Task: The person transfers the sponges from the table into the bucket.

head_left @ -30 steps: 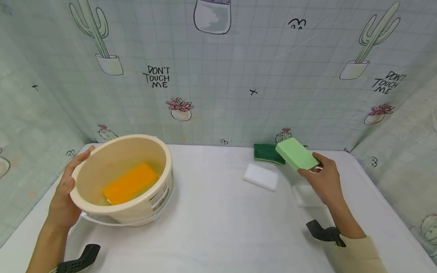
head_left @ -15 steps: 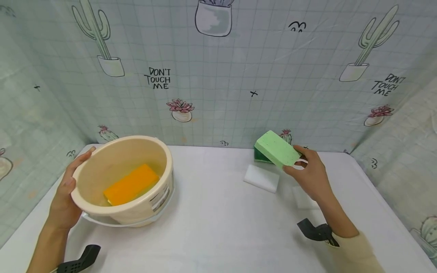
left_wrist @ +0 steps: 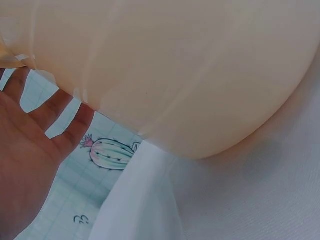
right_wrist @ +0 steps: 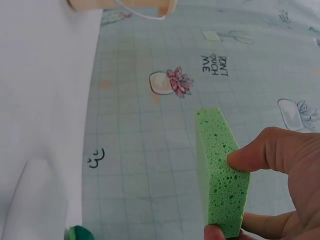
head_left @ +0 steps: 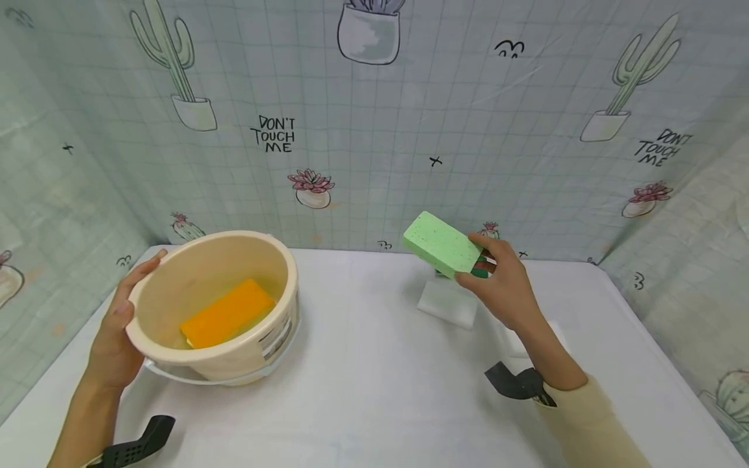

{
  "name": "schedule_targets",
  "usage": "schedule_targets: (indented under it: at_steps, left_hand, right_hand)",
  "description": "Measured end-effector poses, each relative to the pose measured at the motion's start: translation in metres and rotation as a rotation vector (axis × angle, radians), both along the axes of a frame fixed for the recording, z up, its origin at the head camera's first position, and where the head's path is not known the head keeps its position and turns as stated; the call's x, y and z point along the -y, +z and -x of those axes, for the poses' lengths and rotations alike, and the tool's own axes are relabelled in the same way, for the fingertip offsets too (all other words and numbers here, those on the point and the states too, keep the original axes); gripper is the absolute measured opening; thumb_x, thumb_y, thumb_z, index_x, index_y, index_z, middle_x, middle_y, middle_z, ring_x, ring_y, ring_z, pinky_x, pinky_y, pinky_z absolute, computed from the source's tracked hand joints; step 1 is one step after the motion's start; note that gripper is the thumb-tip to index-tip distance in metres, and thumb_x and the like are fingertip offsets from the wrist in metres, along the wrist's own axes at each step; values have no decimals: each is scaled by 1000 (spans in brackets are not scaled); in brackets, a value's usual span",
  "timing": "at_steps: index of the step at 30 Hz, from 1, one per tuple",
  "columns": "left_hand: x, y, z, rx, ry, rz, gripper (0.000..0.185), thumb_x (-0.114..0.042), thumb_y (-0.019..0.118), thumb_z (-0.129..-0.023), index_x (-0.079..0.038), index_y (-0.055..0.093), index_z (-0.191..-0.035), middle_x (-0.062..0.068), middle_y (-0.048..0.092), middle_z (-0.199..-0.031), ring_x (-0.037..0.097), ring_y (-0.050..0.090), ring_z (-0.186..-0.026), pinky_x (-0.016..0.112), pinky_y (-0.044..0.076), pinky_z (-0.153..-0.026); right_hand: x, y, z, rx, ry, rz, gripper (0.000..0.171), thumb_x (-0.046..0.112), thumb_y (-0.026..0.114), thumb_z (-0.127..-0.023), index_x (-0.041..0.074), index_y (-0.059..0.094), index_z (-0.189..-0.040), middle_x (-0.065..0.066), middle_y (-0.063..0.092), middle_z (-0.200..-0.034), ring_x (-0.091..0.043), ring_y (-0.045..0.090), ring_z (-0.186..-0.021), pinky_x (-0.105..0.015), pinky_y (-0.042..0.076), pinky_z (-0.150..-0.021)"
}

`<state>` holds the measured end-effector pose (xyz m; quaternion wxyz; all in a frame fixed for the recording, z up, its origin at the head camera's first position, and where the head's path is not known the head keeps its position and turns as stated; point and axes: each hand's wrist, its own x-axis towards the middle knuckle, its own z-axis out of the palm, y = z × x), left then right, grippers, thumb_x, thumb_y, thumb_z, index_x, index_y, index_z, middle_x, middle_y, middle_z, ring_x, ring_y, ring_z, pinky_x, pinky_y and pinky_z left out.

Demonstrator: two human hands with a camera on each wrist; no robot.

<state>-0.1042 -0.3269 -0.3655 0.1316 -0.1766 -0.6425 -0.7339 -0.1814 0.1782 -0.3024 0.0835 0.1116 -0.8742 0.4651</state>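
We see the person's right hand (head_left: 506, 283) with its grip closed on a light-green, porous rectangular sponge (head_left: 443, 244), which it pinches near one end between the thumb (right_wrist: 250, 156) and the fingers. We find this sponge raised above the white tabletop (head_left: 363, 377), its free end pointing away from the hand. Over to the left, the person's left hand (head_left: 112, 341) touches the rim of a cream plastic bucket (head_left: 246, 356); its grip is not curled, the fingers lying fairly straight against the outside, though the left wrist view hides their tips from us. Inside the bucket we see a bright orange rectangular sponge (head_left: 227, 315), and a thin white handle (head_left: 216, 382) hangs down the bucket's near side. Just below the raised sponge in the head view, we see a white rectangular block (head_left: 447, 304) on the tabletop. A dark-green pad (head_left: 481, 268) shows only in part behind the right hand and light-green sponge, and we glimpse a second white block (head_left: 517, 345) partly covered by the right forearm.
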Motion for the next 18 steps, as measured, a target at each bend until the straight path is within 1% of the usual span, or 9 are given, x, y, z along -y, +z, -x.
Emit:
schedule_targets:
  at_steps: [1, 2, 5, 7, 9, 12, 14, 15, 18]
  left_hand:
    - [0, -1, 0, -3, -5, 3, 56, -22, 31, -97, -12, 24, -151, 7, 18, -154, 16, 39, -125, 22, 45, -88]
    - [0, 0, 0, 14, 15, 5, 56, -23, 32, -97, -13, 24, -151, 6, 18, -154, 15, 39, -125, 21, 45, -88]
    - [0, -1, 0, 3, -2, 8, 56, -22, 31, -97, -12, 23, -152, 7, 18, -154, 15, 39, -125, 22, 45, -88]
    - [-1, 0, -1, 23, 20, 7, 56, -24, 32, -97, -13, 24, -151, 6, 19, -153, 15, 40, -125, 22, 45, -88]
    - [-2, 1, -2, 20, 12, 4, 56, -23, 33, -97, -13, 24, -151, 7, 18, -154, 16, 39, -125, 22, 45, -88]
    - [-6, 5, -4, 54, 45, -1, 56, -26, 35, -97, -14, 26, -151, 6, 19, -154, 16, 39, -125, 22, 44, -89]
    - [-7, 7, -5, 52, 35, -3, 57, -26, 35, -97, -13, 25, -151, 7, 18, -154, 16, 38, -126, 21, 43, -90]
    - [-8, 8, -6, 64, 48, -4, 57, -27, 36, -97, -13, 25, -151, 6, 18, -154, 16, 38, -126, 21, 43, -90]
    - [-9, 10, -7, 72, 53, -6, 57, -28, 37, -97, -12, 25, -151, 7, 17, -155, 16, 37, -127, 21, 43, -91]
  right_hand:
    - [2, 0, 0, 1, 9, 3, 67, 7, 70, -84, 0, 38, -143, -18, 39, -136, -33, 48, -116, -44, 45, -93]
    - [4, 1, 1, 3, 15, 4, 67, 7, 70, -84, 1, 39, -143, -17, 40, -135, -33, 49, -114, -44, 46, -92]
    - [11, 2, 2, -6, 41, 5, 65, 6, 70, -83, 1, 40, -142, -17, 43, -132, -33, 51, -111, -45, 46, -92]
    - [16, 4, 3, -13, 58, 5, 64, 6, 70, -83, 1, 42, -141, -17, 44, -130, -34, 51, -110, -46, 46, -92]
    - [21, 7, 3, -13, 80, 10, 64, 5, 69, -83, 1, 43, -140, -17, 44, -130, -33, 52, -110, -45, 46, -91]
    - [29, 12, 3, -12, 114, 21, 63, 6, 69, -83, 2, 44, -140, -16, 42, -132, -32, 52, -110, -44, 46, -92]
    - [35, 15, 3, -14, 135, 27, 62, 6, 69, -82, 4, 45, -139, -14, 42, -134, -31, 52, -111, -41, 46, -92]
    - [39, 16, 4, -19, 151, 34, 62, 5, 69, -81, 4, 46, -139, -14, 42, -134, -30, 51, -112, -40, 46, -93]
    - [51, 19, 6, -46, 208, 48, 63, 2, 70, -79, 5, 47, -137, -11, 43, -134, -28, 52, -111, -36, 47, -91]
